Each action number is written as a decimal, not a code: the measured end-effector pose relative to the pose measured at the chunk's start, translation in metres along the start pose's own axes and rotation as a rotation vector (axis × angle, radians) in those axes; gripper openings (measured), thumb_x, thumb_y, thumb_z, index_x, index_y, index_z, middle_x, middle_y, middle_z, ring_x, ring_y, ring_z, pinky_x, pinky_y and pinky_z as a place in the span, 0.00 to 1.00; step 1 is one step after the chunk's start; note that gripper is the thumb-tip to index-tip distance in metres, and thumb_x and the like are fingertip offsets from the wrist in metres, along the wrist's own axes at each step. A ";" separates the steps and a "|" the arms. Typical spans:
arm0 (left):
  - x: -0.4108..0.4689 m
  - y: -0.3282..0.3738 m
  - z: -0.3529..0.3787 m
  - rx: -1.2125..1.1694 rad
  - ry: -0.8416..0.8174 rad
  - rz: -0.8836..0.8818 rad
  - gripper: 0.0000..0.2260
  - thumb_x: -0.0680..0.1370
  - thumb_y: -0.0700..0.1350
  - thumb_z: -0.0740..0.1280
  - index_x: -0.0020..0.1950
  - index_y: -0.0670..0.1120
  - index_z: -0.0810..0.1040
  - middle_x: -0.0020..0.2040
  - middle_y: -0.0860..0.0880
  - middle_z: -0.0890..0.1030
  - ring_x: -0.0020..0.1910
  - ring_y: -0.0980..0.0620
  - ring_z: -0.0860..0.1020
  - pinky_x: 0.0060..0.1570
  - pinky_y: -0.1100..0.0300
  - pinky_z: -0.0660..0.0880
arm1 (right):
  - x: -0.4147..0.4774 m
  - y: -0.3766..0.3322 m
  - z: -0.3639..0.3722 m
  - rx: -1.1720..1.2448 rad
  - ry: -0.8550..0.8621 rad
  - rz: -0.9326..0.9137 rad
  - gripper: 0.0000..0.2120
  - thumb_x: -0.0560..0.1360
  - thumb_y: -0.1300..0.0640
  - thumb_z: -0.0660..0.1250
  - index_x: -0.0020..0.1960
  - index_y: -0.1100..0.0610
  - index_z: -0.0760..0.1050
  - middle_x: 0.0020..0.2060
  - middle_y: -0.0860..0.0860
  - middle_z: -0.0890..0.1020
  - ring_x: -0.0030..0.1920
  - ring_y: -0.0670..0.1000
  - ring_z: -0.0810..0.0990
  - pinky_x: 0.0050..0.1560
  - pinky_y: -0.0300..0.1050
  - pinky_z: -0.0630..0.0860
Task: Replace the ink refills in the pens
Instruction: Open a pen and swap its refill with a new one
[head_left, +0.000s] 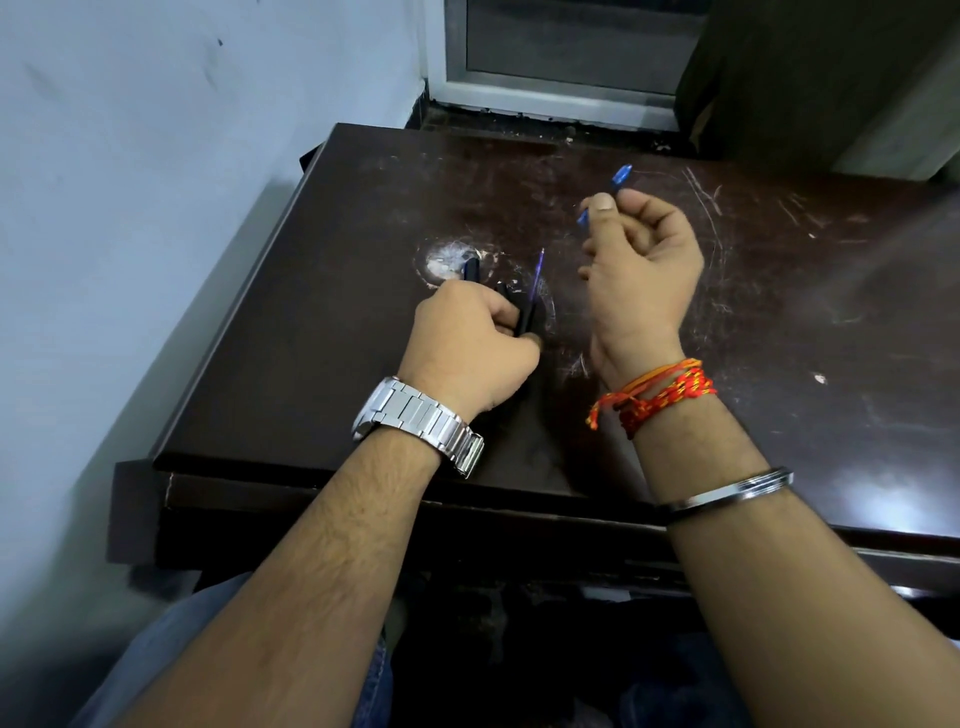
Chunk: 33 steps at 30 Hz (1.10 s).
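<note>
My left hand (470, 345), with a steel watch on the wrist, rests on the dark table (332, 218) and is closed round a bundle of dark pens (524, 317). A thin blue refill (538, 273) sticks up out of that bundle, tip pointing away from me. My right hand (641, 275) is raised to the right of it, thumb and forefinger pinching a short blue pen part (621, 175) whose two ends show above and below the thumb. The hands are apart. My fingers hide most of each pen.
The scratched brown table fills the middle of the view, with a worn pale patch (441, 260) just beyond my left hand. A pale wall (130, 182) runs along the left, and a window frame (561, 88) stands behind the table's far edge.
</note>
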<state>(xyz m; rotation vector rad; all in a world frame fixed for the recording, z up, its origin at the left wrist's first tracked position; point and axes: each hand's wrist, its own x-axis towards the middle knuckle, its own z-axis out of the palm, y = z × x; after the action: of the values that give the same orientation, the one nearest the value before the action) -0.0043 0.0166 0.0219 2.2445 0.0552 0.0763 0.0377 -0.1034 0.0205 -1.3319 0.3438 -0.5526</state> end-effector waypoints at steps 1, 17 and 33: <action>0.001 0.000 -0.001 -0.014 0.032 -0.005 0.11 0.67 0.45 0.75 0.27 0.51 0.77 0.25 0.58 0.79 0.32 0.69 0.76 0.26 0.81 0.65 | 0.001 0.002 -0.002 -0.083 -0.020 0.012 0.06 0.74 0.60 0.73 0.44 0.53 0.76 0.34 0.48 0.83 0.33 0.44 0.78 0.42 0.48 0.78; 0.010 -0.009 -0.005 0.018 0.190 -0.085 0.08 0.66 0.46 0.75 0.34 0.41 0.81 0.25 0.50 0.79 0.29 0.54 0.77 0.26 0.73 0.67 | -0.013 0.012 -0.002 -0.873 -0.359 -0.039 0.05 0.71 0.54 0.73 0.39 0.54 0.85 0.34 0.48 0.83 0.42 0.47 0.82 0.37 0.34 0.70; 0.009 -0.009 -0.003 -0.015 0.171 -0.060 0.08 0.66 0.45 0.75 0.35 0.41 0.82 0.29 0.46 0.82 0.35 0.55 0.77 0.29 0.78 0.67 | -0.004 0.007 -0.004 -0.726 -0.173 0.118 0.13 0.73 0.49 0.66 0.35 0.56 0.82 0.26 0.46 0.82 0.29 0.43 0.80 0.29 0.34 0.72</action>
<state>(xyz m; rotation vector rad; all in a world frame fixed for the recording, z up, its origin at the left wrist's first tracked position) 0.0040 0.0252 0.0177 2.2147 0.2136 0.2354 0.0329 -0.1035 0.0125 -2.0269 0.5016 -0.2055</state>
